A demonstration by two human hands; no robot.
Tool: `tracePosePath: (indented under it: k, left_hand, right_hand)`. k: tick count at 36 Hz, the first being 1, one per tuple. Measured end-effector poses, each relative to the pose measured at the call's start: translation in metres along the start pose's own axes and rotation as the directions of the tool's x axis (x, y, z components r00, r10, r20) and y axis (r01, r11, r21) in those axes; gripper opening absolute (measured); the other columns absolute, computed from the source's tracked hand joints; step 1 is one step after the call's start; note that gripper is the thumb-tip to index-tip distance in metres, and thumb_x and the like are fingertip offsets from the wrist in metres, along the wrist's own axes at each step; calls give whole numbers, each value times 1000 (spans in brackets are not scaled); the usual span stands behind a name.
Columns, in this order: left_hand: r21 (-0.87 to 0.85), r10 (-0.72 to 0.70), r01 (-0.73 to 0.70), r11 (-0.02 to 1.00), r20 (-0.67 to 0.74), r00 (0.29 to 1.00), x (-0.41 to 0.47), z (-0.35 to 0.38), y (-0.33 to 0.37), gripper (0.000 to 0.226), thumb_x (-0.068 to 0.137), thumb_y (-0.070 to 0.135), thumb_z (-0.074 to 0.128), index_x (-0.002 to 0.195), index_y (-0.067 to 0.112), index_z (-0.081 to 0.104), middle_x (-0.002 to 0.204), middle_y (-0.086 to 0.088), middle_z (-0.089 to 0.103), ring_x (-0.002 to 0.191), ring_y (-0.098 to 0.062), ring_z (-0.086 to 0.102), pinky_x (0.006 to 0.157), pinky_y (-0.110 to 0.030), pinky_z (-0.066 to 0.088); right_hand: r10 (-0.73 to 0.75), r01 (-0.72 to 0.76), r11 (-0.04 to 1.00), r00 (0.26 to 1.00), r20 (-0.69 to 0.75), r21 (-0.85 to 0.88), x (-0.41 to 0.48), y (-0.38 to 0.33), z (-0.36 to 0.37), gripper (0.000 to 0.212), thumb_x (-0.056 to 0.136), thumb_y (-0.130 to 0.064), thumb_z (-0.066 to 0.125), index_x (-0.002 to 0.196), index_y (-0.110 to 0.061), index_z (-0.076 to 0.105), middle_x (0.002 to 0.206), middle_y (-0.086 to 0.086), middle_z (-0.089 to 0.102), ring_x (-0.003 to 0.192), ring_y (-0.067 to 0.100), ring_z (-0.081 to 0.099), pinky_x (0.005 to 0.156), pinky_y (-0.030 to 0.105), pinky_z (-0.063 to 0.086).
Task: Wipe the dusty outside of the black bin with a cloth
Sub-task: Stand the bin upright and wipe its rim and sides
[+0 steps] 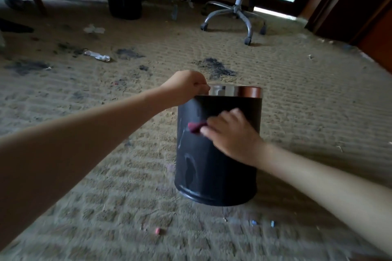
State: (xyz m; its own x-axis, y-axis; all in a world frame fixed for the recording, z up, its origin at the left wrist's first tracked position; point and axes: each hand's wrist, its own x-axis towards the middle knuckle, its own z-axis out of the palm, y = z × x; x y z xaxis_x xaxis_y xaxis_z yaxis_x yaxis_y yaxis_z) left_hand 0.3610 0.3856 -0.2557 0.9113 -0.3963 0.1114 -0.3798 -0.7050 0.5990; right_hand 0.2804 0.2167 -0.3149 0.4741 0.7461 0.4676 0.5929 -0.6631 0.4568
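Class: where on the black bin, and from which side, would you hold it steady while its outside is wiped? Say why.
Pinch the shiny rim from above at its left edge, as the left hand does. The wall of the black bin is broad, smooth and round; the open rim offers a lip, and holding there leaves the front free for the right hand and cloth.

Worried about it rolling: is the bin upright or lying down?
Upright: the black bin stands base-down on the carpet, metal rim on top, left hand gripping that rim.
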Motion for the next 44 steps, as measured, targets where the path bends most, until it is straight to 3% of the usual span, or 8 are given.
tracePosePath:
  k: [6, 9, 17, 24, 29, 35, 40, 44]
  left_hand:
    - [-40, -34, 34, 999, 8, 999, -3, -1, -1, 23, 92, 28, 54, 101, 10, 64, 93, -5, 61, 83, -17, 53, 65, -24, 35]
    - [-64, -55, 55, 996, 0, 998, -4, 4, -3, 22, 93, 30, 52, 100, 11, 62, 92, -6, 60, 80, -18, 52, 56, -23, 37]
    - [-47, -84, 83, 996, -38, 996, 1, 6, 1, 26, 94, 31, 51, 100, 9, 62, 89, -7, 59, 80, -20, 52, 62, -25, 33]
    - [34, -55, 56, 998, -37, 998, 3, 9, 18, 27, 94, 31, 50, 103, 10, 63, 95, -9, 64, 78, -20, 53, 62, -24, 35]
    - [26, -45, 46, 999, -32, 998, 4, 8, 19, 28, 94, 28, 51, 112, 10, 62, 108, -13, 64, 97, -27, 57, 62, -21, 30]
    - [9, -40, 40, 999, -6, 999, 3, 7, 15, 29, 95, 22, 50, 121, 12, 58, 119, -10, 60, 105, -25, 55, 74, -21, 34]
    - [2, -44, 44, 999, 23, 999, 6, 4, 5, 33, 95, 20, 50, 127, 16, 54, 126, -6, 57, 112, -22, 53, 79, -19, 34]
    - [1, -78, 78, 997, 77, 994, 5, -2, -7, 35, 94, 20, 52, 129, 17, 53, 126, -6, 57, 110, -23, 55, 85, -23, 41]
  right_hand:
    - [-324, 299, 942, 931, 169, 154, -79, -68, 11, 23, 94, -14, 45, 91, -17, 67, 87, 0, 58, 72, 19, 46, 70, 35, 37]
    - [-371, 343, 924, 910, 184, 167, -86, -71, 12, 13, 91, -17, 52, 88, -17, 64, 82, -1, 51, 71, 18, 41, 69, 33, 34]
    - [-20, 17, 999, 997, -79, -39, 12, 22, -3, 19, 97, -22, 50, 95, -17, 68, 79, 6, 60, 66, 26, 52, 61, 37, 31]
    - [58, -59, 990, 998, -14, -125, 20, 18, 5, 13, 91, -16, 54, 92, -18, 67, 85, 4, 61, 73, 26, 52, 64, 37, 33]
    - [-187, 189, 982, 975, 124, -12, -32, -22, 5, 19, 93, -11, 49, 84, -16, 64, 78, 3, 54, 68, 24, 45, 64, 38, 34]
    - [-437, 429, 899, 857, 275, 92, -85, -56, 6, 23, 89, -12, 44, 85, -17, 66, 88, 0, 56, 72, 20, 45, 68, 35, 33]
    - [-346, 309, 932, 914, 213, 188, -76, -46, 1, 23, 97, -15, 46, 79, -15, 61, 74, 0, 49, 61, 19, 40, 58, 31, 37]
    - [-81, 38, 954, 988, 133, 298, -45, -15, -15, 25, 96, -14, 43, 87, -13, 66, 73, 4, 50, 61, 19, 45, 55, 34, 44]
